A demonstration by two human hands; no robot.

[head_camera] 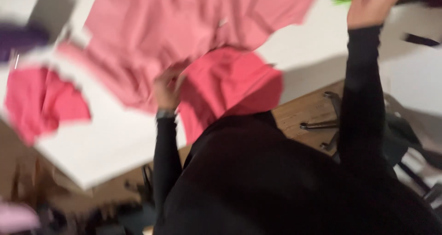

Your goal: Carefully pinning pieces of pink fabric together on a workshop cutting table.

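Over the white worktop (115, 143) a light pink garment (184, 27) hangs spread and blurred. Just below its lower edge the left hand (166, 90) is closed on the cloth. Well to the right of the garment the right hand (373, 4) is raised, fingers curled; whether it grips anything I cannot tell. A darker pink piece (230, 85) lies beneath the garment. Handling this well probably means pinching both edges firmly and keeping the cloth taut.

White table (115, 143), wooden floor (304, 113) — chair base (324, 124), purple cloth (18, 37)
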